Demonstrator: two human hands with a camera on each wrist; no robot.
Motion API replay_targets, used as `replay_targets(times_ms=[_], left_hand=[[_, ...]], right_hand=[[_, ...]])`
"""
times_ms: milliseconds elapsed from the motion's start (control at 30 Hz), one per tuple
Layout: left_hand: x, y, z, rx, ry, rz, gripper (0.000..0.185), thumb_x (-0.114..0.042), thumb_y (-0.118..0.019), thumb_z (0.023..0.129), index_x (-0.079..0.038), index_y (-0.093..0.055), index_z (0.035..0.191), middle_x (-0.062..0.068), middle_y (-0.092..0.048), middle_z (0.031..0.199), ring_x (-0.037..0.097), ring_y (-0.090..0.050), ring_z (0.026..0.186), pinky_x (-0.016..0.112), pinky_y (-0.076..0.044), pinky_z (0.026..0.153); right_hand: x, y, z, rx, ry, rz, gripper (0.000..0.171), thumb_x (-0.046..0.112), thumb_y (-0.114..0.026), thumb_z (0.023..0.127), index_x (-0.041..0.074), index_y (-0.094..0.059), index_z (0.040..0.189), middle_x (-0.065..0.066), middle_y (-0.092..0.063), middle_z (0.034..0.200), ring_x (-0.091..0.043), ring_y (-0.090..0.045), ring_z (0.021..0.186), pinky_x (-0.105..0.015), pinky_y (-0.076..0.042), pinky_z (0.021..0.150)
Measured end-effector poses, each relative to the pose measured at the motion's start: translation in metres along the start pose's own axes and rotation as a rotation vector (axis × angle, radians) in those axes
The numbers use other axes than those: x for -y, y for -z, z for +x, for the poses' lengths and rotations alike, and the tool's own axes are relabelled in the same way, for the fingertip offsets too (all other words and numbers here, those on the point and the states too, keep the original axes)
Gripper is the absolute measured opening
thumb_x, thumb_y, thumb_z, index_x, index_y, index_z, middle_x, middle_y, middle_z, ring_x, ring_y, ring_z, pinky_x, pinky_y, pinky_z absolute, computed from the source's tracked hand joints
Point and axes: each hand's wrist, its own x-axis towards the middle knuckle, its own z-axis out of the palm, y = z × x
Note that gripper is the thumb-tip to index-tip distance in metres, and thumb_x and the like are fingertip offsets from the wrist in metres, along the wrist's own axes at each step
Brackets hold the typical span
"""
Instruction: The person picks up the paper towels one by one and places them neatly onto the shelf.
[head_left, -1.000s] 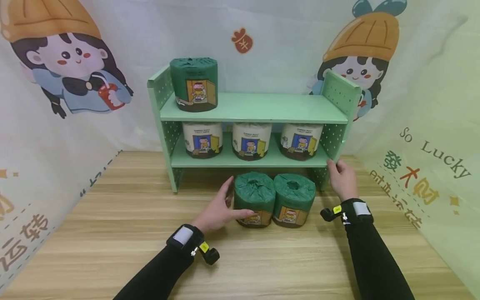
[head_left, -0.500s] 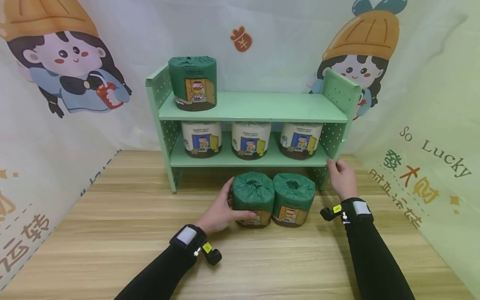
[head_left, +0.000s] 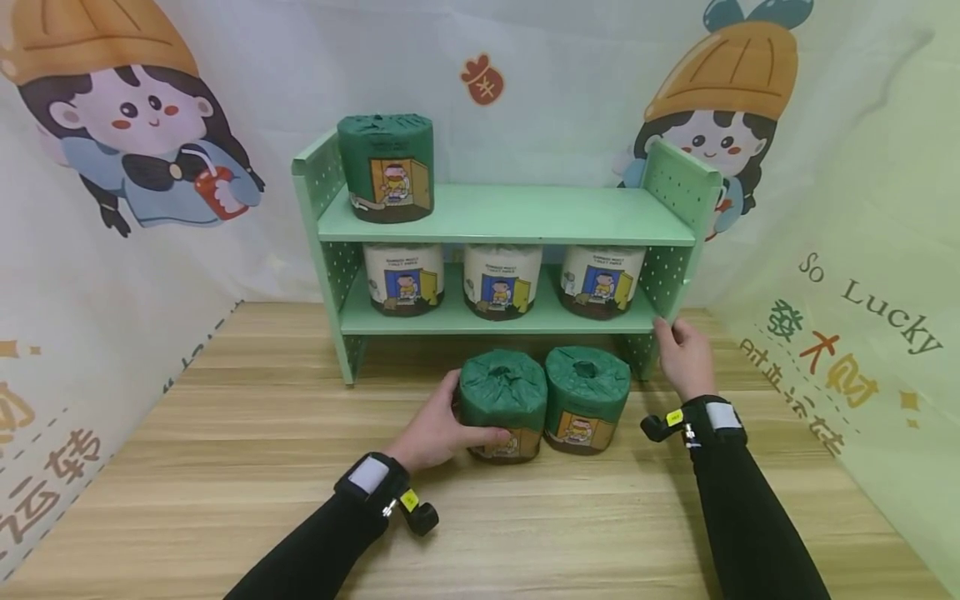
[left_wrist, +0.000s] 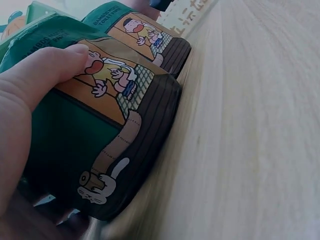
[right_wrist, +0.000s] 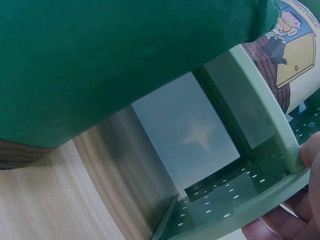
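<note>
Two green-wrapped paper rolls stand side by side on the wooden table in front of a green shelf rack (head_left: 525, 218). My left hand (head_left: 438, 425) grips the left green roll (head_left: 502, 400) around its side; in the left wrist view my thumb (left_wrist: 55, 65) presses on the label of this left green roll (left_wrist: 100, 130). The right green roll (head_left: 587, 398) touches it. My right hand (head_left: 684, 357) holds the rack's lower right corner post; in the right wrist view its fingers (right_wrist: 300, 210) curl on the perforated green panel (right_wrist: 240, 200).
A third green roll (head_left: 386, 167) stands on the rack's top shelf at left. Three white rolls (head_left: 502, 279) fill the lower shelf. Printed cloth backdrops (head_left: 112, 167) close in the table on the left, back and right.
My left hand has closed around the left green roll and drawn it slightly left and toward me. The right hand has stayed on the rack.
</note>
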Motion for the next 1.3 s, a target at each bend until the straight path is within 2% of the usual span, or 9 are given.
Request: replay_targets(times_ms=[133,433,667,867,1133,1300], left_hand=[[0.000,0.000,-0.001,0.007,-0.009,0.000,0.112,-0.030,-0.101,0.081,-0.017,-0.032,0.168,0.010,-0.049,0.165,0.037,-0.047,0.156,0.063,-0.036,0.131],[0.002,0.004,-0.002,0.021,-0.038,0.003,0.105,-0.029,-0.101,0.081,-0.019,-0.038,0.164,0.007,-0.053,0.162,0.035,-0.048,0.155,0.063,-0.035,0.131],[-0.007,0.009,-0.006,0.027,-0.053,-0.019,0.101,-0.032,-0.098,0.083,-0.021,-0.038,0.164,0.008,-0.054,0.160,0.036,-0.056,0.147,0.058,-0.049,0.122],[-0.028,0.012,-0.012,0.011,-0.098,-0.023,0.099,-0.034,-0.095,0.085,-0.023,-0.038,0.165,0.007,-0.053,0.158,0.036,-0.058,0.139,0.053,-0.055,0.112],[-0.069,0.019,-0.011,-0.024,-0.202,-0.063,0.100,-0.030,-0.095,0.084,-0.029,-0.038,0.166,0.003,-0.053,0.159,0.030,-0.053,0.146,0.057,-0.049,0.120],[-0.100,0.026,-0.006,-0.023,-0.244,-0.106,0.097,-0.026,-0.092,0.087,-0.025,-0.034,0.166,0.006,-0.054,0.157,0.032,-0.058,0.144,0.054,-0.055,0.115]], right_hand=[[-0.001,0.000,0.000,-0.001,0.006,-0.005,0.057,0.044,-0.042,0.117,-0.001,-0.069,0.139,-0.029,-0.072,0.127,-0.030,-0.057,0.099,-0.031,-0.044,0.073],[0.002,0.001,0.000,0.004,-0.013,0.016,0.057,0.045,-0.043,0.117,0.000,-0.068,0.143,-0.029,-0.071,0.137,-0.034,-0.061,0.112,-0.036,-0.046,0.084],[0.002,0.001,-0.001,0.004,-0.014,0.009,0.057,0.045,-0.043,0.117,0.000,-0.069,0.141,-0.028,-0.072,0.135,-0.034,-0.059,0.107,-0.034,-0.045,0.080],[0.002,0.001,-0.001,0.007,-0.015,0.014,0.057,0.046,-0.043,0.117,0.000,-0.068,0.141,-0.029,-0.071,0.136,-0.034,-0.059,0.107,-0.035,-0.044,0.080],[0.000,0.001,-0.001,0.005,-0.008,-0.002,0.057,0.046,-0.042,0.117,0.000,-0.069,0.138,-0.028,-0.070,0.124,-0.028,-0.053,0.091,-0.030,-0.041,0.066],[0.002,0.000,-0.001,0.001,-0.007,-0.002,0.056,0.046,-0.043,0.117,0.000,-0.069,0.138,-0.027,-0.071,0.126,-0.029,-0.054,0.094,-0.030,-0.041,0.067]])
